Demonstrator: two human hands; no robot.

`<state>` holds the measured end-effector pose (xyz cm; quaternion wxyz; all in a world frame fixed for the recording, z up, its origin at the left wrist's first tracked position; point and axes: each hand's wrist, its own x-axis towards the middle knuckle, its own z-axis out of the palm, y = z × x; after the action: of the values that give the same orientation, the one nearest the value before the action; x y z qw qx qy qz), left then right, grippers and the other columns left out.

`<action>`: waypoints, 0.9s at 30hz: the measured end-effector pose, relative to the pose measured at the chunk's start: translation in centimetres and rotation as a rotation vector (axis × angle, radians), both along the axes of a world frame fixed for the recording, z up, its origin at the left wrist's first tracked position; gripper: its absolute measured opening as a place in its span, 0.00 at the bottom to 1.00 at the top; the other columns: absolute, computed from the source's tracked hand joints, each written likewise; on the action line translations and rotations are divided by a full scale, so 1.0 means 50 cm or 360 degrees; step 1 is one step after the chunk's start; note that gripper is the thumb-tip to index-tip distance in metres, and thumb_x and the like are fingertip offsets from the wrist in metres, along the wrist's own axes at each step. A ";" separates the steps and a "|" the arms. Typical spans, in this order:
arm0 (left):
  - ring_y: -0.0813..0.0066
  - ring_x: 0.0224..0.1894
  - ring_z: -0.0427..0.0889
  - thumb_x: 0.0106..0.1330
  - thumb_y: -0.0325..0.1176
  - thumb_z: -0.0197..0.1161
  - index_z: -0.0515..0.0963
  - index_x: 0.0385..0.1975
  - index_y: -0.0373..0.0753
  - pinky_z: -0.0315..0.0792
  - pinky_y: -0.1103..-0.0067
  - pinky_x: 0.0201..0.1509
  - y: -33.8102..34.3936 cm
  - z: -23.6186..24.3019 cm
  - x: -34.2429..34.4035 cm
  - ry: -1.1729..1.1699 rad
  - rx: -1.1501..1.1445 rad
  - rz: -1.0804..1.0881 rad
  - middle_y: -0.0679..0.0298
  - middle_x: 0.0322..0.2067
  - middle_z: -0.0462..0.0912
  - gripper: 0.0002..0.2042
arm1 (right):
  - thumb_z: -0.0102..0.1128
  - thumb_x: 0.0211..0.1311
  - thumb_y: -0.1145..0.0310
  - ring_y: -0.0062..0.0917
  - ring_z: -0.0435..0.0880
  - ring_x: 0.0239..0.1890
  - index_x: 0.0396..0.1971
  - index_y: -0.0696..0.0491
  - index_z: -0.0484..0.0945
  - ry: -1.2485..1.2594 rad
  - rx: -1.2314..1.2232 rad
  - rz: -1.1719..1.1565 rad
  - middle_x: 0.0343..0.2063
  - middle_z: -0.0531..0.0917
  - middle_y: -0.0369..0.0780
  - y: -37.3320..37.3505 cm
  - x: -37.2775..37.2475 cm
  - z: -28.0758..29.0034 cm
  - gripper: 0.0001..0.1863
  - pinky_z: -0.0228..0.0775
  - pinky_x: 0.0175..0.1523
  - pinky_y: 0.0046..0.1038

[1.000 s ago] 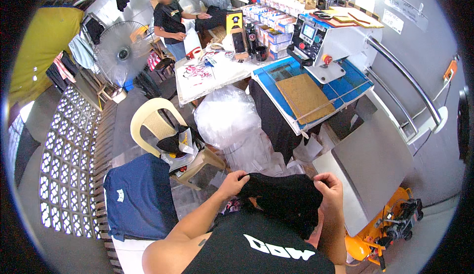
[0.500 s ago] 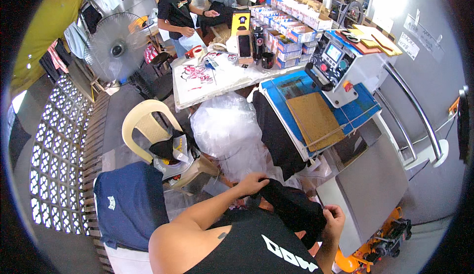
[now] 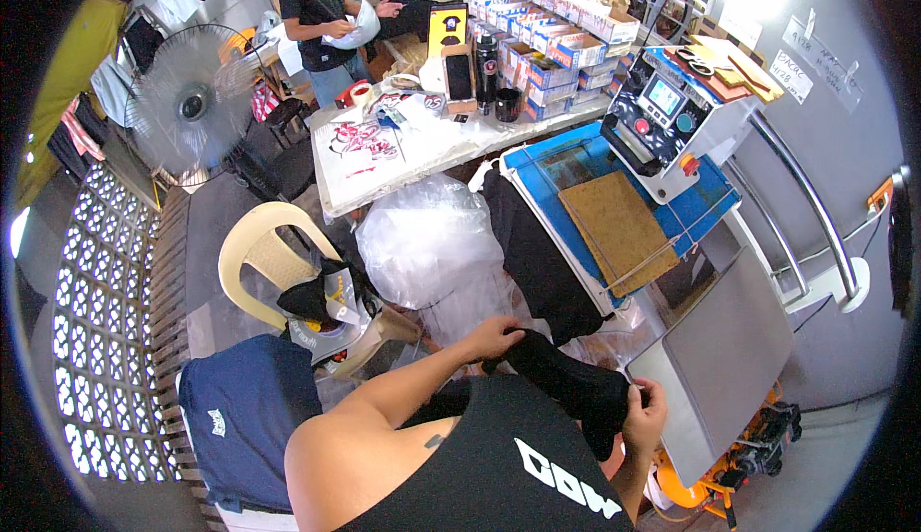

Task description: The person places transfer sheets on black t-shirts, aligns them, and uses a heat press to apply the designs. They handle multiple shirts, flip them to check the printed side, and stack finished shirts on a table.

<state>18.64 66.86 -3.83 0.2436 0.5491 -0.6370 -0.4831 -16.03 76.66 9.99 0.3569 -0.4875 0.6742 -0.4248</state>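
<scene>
Stretched between my two hands is a black cloth garment point(image 3: 574, 377); its exact kind is hard to make out. My left hand point(image 3: 495, 336) has its fingers closed on the garment's far left end. At the right end my right hand point(image 3: 645, 413) pinches its edge between thumb and fingers. The cloth hangs in front of my body, and its lower part is hidden by my black top. Just right of it lies the grey flat platen point(image 3: 724, 350) of a heat press, close to my right hand.
The heat press's control box point(image 3: 662, 110) stands over a blue bed point(image 3: 537, 172) holding a brown board point(image 3: 619, 230). Left are a cream plastic chair point(image 3: 245, 244), a navy shirt pile point(image 3: 249, 407) and a fan point(image 3: 195, 107). A white table point(image 3: 336, 182) and another person point(image 3: 321, 33) are farther back.
My hands keep their hold on the black garment, with only slight movement. The whole view has shifted a little. The person at the back has lifted a white item higher.
</scene>
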 end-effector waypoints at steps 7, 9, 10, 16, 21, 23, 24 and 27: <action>0.52 0.44 0.88 0.72 0.43 0.63 0.84 0.47 0.34 0.78 0.63 0.49 -0.020 0.008 0.001 0.0004 0.0007 0.0105 0.46 0.40 0.88 0.17 | 0.62 0.69 0.74 0.38 0.88 0.49 0.45 0.60 0.83 0.0298 0.0055 0.0257 0.43 0.89 0.49 -0.041 -0.001 -0.019 0.09 0.75 0.58 0.35; 0.53 0.43 0.88 0.72 0.42 0.63 0.84 0.47 0.34 0.78 0.63 0.48 -0.027 0.001 -0.011 -0.0059 -0.0049 0.0109 0.46 0.40 0.88 0.16 | 0.63 0.66 0.76 0.39 0.88 0.51 0.48 0.59 0.82 0.0277 0.0155 0.0239 0.45 0.88 0.49 -0.047 -0.004 -0.021 0.12 0.75 0.60 0.36; 0.53 0.43 0.88 0.73 0.42 0.63 0.84 0.47 0.34 0.78 0.63 0.48 -0.031 -0.005 -0.016 -0.0106 -0.0076 0.0080 0.47 0.39 0.88 0.16 | 0.64 0.63 0.78 0.38 0.88 0.50 0.48 0.59 0.82 0.0350 0.0058 0.0309 0.44 0.88 0.49 -0.050 -0.006 -0.023 0.14 0.75 0.59 0.35; 0.56 0.43 0.86 0.75 0.45 0.62 0.83 0.45 0.33 0.77 0.64 0.51 -0.040 -0.043 -0.033 0.0059 -0.0214 0.0018 0.49 0.39 0.87 0.18 | 0.65 0.51 0.85 0.50 0.85 0.54 0.52 0.56 0.80 0.0773 -0.0037 0.0654 0.47 0.85 0.52 -0.063 -0.028 -0.045 0.24 0.76 0.62 0.41; 0.49 0.46 0.86 0.74 0.44 0.62 0.83 0.46 0.32 0.77 0.61 0.51 -0.021 -0.050 -0.029 0.0080 -0.0093 0.0116 0.46 0.41 0.87 0.18 | 0.65 0.51 0.85 0.52 0.84 0.55 0.52 0.57 0.80 0.0852 0.0127 0.0627 0.48 0.85 0.54 -0.063 -0.055 -0.061 0.25 0.75 0.62 0.41; 0.49 0.46 0.86 0.73 0.45 0.62 0.83 0.47 0.33 0.77 0.61 0.51 -0.016 -0.045 -0.021 0.0019 -0.0078 0.0095 0.45 0.42 0.88 0.19 | 0.65 0.51 0.85 0.52 0.84 0.55 0.53 0.57 0.79 0.0887 0.0166 0.0626 0.48 0.85 0.54 -0.061 -0.060 -0.066 0.25 0.75 0.62 0.41; 0.52 0.45 0.86 0.74 0.46 0.61 0.84 0.48 0.34 0.77 0.61 0.51 -0.016 -0.041 -0.015 0.0002 -0.0105 0.0098 0.47 0.41 0.88 0.19 | 0.65 0.52 0.85 0.52 0.84 0.56 0.53 0.57 0.79 0.0895 0.0166 0.0618 0.49 0.85 0.55 -0.060 -0.061 -0.069 0.25 0.75 0.62 0.42; 0.55 0.43 0.87 0.74 0.47 0.61 0.84 0.48 0.34 0.77 0.62 0.50 -0.017 -0.029 0.005 -0.0097 -0.0099 0.0077 0.48 0.40 0.88 0.20 | 0.64 0.52 0.85 0.52 0.84 0.56 0.54 0.58 0.79 0.0822 0.0156 0.0573 0.50 0.84 0.55 -0.057 -0.057 -0.081 0.26 0.74 0.63 0.43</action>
<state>18.86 66.00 -5.29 0.2527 0.5710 -0.6454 -0.4399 -18.88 73.80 5.95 0.2665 -0.6729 0.6651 -0.1840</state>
